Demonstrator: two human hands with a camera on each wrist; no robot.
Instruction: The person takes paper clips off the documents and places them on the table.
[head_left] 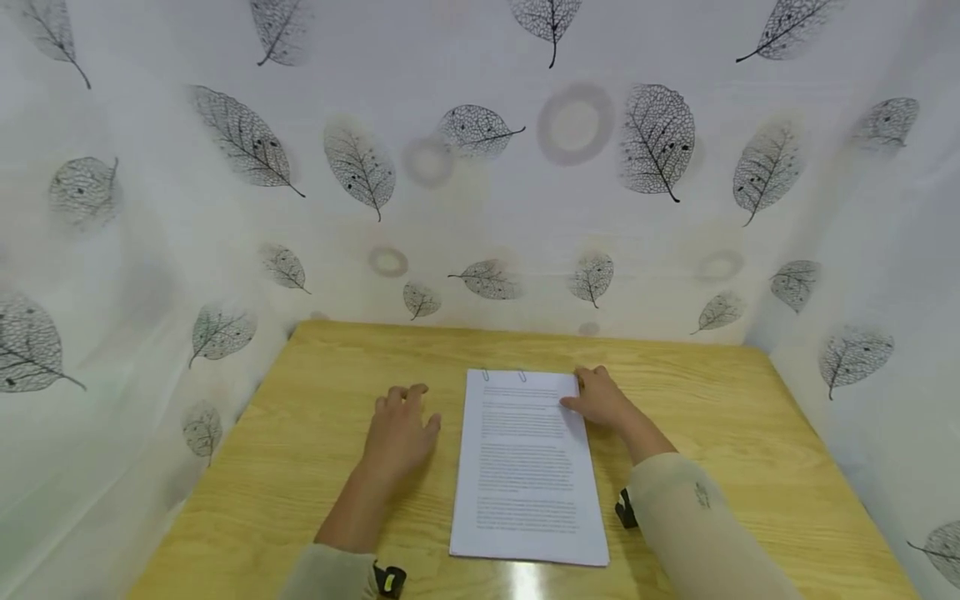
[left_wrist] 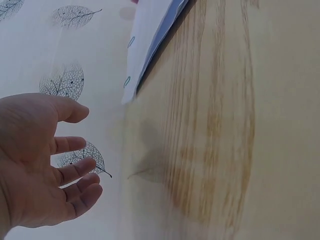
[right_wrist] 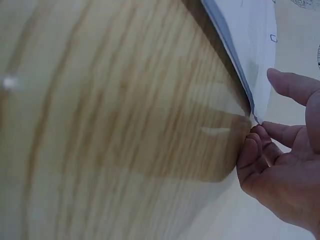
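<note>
Head: paper stack (head_left: 528, 467) is lying mid-table, long sides running away from the person, two paper clips (head_left: 522, 376) sitting on its far edge; wooden table (head_left: 322, 383) is backing onto leaf-print cloth (head_left: 450, 50). Left hand (head_left: 399, 437) is hovering left of the stack, apart from it; right hand (head_left: 603, 402) is reaching the far right corner, thumb lying over the page. Left wrist: fingers are bending loosely, thumb standing apart, clipped edge showing beyond. Right wrist: index fingertip is touching the corner, other fingers curling; can't tell if thumb is pinching.
</note>
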